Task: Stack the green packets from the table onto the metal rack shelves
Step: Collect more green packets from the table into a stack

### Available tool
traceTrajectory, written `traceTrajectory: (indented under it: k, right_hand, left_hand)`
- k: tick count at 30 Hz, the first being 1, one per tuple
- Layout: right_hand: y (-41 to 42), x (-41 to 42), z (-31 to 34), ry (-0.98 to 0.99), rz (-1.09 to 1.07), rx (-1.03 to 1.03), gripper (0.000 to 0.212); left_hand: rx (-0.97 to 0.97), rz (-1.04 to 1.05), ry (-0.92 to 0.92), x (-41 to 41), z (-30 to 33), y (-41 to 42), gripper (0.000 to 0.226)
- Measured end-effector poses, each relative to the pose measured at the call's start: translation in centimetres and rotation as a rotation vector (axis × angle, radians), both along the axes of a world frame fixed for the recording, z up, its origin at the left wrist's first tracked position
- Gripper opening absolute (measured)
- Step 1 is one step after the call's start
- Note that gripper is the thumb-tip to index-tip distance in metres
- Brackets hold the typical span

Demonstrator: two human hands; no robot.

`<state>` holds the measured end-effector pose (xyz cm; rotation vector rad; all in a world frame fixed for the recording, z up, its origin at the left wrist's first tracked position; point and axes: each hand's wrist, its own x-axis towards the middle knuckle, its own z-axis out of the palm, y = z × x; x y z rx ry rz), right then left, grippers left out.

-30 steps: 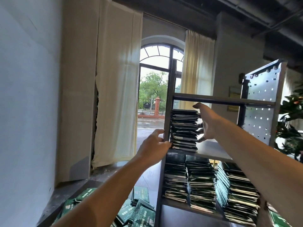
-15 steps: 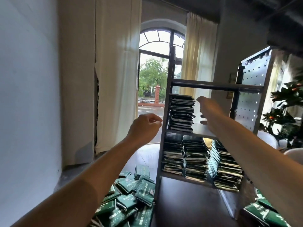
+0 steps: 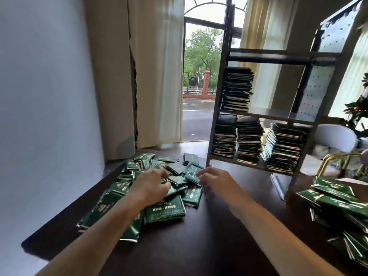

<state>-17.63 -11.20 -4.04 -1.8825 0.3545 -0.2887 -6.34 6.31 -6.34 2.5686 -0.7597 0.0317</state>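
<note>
Packets, green foil and flat with pale lettering (image 3: 164, 211), heaped loose on dark brown wooden table (image 3: 209, 246), just left of tall dark metal rack (image 3: 217, 108). Left hand (image 3: 151, 185) down on middle of heap, fingers curled among packets; cannot tell whether any packet is actually pinched. Right hand (image 3: 216, 181) at heap's right edge, near rack's front left post, fingers bent over edge of one packet; real grasp not plain either, blur hiding fingertips.

Changed from half a second back: both hands then raised at rack's middle shelf, left a loose fist in the air, right reaching beside the upper stack; now lowered to the heap on the table. View dipped too, showing more tabletop and less of rack's top.

On rack's middle shelf, one neat stack of dark green packets (image 3: 237, 89) at its left end, rest of shelf bare. On lower shelf, three stacks side by side (image 3: 249, 142), rightmost leaning. Right of rack, a second sprawl of green packets (image 3: 336, 204) at table's edge, gold wire frame (image 3: 334, 162) behind it.

Behind rack: perforated metal side panel (image 3: 316, 90), cream curtains (image 3: 159, 70), arched glass door (image 3: 201, 80) giving onto wet road, trees and brick gatepost. Left of rack, plain pale wall (image 3: 45, 108). Right of rack, white chair (image 3: 336, 138) and leafy plant (image 3: 358, 110).
</note>
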Motion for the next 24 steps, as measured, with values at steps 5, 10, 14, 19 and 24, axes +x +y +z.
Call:
traceTrajectory:
  k: [5, 10, 14, 19, 24]
  right_hand:
    - [1.7, -0.1, -7.7, 0.197, 0.044, -0.100, 0.010]
    - [1.7, -1.7, -10.3, 0.198, -0.008, -0.208, 0.011]
    - [0.2, -3.5, -10.6, 0.180, -0.059, -0.272, 0.014]
    - [-2.7, -6.6, -10.8, 0.198, -0.124, -0.392, 0.031]
    - [-6.1, -10.4, -11.1, 0.269, -0.186, -0.526, 0.040]
  left_hand:
    - [0.267, 0.087, 0.117, -0.9, -7.2, 2.8, 0.064]
    - [0.330, 0.073, 0.088, -2.7, -9.3, 2.5, 0.065]
    - [0.314, -0.031, 0.060, -5.7, -9.9, 0.9, 0.060]
    - [0.301, -0.176, -0.003, -9.9, -10.1, -3.5, 0.056]
    - [0.247, -0.272, -0.040, -12.7, -10.2, -9.3, 0.056]
